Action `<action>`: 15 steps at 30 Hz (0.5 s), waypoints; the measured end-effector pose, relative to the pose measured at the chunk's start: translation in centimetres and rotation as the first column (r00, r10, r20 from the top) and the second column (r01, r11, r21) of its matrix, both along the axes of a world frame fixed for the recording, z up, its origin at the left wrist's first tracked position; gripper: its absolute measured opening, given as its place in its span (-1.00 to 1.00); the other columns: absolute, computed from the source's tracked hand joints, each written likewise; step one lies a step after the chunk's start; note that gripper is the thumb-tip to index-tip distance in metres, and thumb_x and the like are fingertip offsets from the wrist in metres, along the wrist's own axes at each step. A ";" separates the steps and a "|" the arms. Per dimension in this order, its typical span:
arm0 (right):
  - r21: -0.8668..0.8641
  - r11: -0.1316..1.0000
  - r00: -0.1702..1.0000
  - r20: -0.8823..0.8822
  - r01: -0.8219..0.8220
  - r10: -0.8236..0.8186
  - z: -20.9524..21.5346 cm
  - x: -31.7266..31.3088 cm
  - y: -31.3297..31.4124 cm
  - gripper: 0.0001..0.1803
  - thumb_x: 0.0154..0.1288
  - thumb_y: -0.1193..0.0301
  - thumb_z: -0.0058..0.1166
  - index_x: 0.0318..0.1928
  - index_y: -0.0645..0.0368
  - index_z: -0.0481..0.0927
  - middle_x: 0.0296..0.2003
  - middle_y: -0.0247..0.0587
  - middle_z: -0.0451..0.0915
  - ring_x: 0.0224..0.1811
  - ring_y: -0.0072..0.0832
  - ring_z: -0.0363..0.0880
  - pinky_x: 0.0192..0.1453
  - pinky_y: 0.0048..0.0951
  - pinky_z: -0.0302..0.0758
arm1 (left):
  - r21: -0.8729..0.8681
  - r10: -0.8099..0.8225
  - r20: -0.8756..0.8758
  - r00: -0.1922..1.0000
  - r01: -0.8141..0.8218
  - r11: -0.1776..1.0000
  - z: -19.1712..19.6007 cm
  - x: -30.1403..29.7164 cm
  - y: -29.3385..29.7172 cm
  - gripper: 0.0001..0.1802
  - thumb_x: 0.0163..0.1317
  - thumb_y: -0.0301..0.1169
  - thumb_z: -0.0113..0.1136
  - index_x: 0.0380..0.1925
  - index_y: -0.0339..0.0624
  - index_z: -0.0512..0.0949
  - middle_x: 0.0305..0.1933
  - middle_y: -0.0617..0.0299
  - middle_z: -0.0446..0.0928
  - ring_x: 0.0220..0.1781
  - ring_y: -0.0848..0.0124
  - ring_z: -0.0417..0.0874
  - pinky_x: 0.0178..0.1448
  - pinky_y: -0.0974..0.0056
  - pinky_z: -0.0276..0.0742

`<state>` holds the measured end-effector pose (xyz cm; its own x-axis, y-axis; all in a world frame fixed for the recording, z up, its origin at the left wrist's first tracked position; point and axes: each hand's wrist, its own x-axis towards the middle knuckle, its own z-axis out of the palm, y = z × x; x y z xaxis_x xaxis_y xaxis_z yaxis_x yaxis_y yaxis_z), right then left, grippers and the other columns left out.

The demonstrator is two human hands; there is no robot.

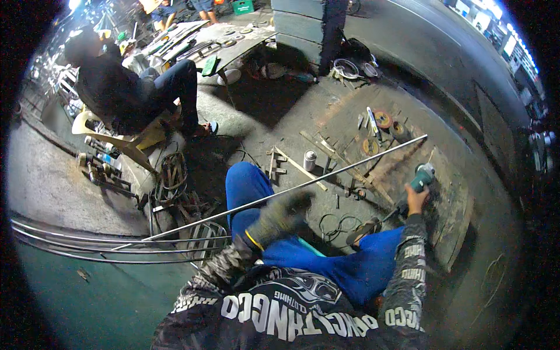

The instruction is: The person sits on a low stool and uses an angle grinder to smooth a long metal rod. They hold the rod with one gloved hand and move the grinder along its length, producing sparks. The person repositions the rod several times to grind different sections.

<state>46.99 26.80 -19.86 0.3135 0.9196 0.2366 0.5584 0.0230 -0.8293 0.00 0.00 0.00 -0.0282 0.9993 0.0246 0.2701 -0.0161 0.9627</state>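
My right hand (416, 198) is bare and wrapped round the body of a green angle grinder (419, 180), which rests on a worn wooden board at the right. The grinder's silver head points away from me. My left hand (283, 217) wears a dark glove and is smeared by motion, so its fingers cannot be read. It is over my blue-trousered lap, just below a long thin metal tube (361, 163). The tube slants from the lower left, past my left knee, to the board at the right.
Beyond the tube stand a spray can (310, 160), grinding discs (382, 120) and wood strips. More metal tubes (58, 243) lie at the left. A seated person (131, 87) occupies a yellow chair near a tool-covered table (248, 44). Dark cable loops (340, 226) lie near my feet.
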 end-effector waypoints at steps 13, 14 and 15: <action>-0.024 0.980 0.975 -0.092 0.199 -0.200 4.0 -3.0 0.5 0.47 -0.09 0.11 0.55 0.50 0.35 -0.38 0.49 0.23 -0.13 0.53 0.03 -0.02 0.52 -0.05 0.06 | -0.402 -0.471 -0.382 0.795 0.315 0.859 -5.4 6.0 -1.9 -0.63 0.26 -0.19 0.14 0.03 -0.01 0.60 0.07 0.08 0.62 0.08 0.03 0.64 0.16 0.02 0.54; -0.068 0.968 0.969 -0.036 0.243 -0.246 4.0 -2.4 0.8 0.45 -0.10 0.14 0.55 0.49 0.39 -0.34 0.47 0.23 -0.06 0.50 0.02 0.04 0.50 -0.08 0.10 | -0.419 -0.490 -0.411 0.768 0.318 0.850 -5.5 6.3 -1.6 -0.64 0.26 -0.19 0.13 0.02 -0.01 0.60 0.06 0.08 0.63 0.08 0.03 0.64 0.15 0.02 0.54; -0.157 0.937 0.949 0.007 0.313 -0.316 4.0 -2.0 0.9 0.43 -0.11 0.17 0.56 0.48 0.43 -0.30 0.46 0.22 0.01 0.48 0.01 0.10 0.49 -0.11 0.14 | -0.437 -0.512 -0.437 0.739 0.323 0.839 -5.6 6.7 -1.4 -0.64 0.26 -0.19 0.13 0.02 -0.01 0.60 0.05 0.08 0.63 0.07 0.03 0.64 0.15 0.01 0.54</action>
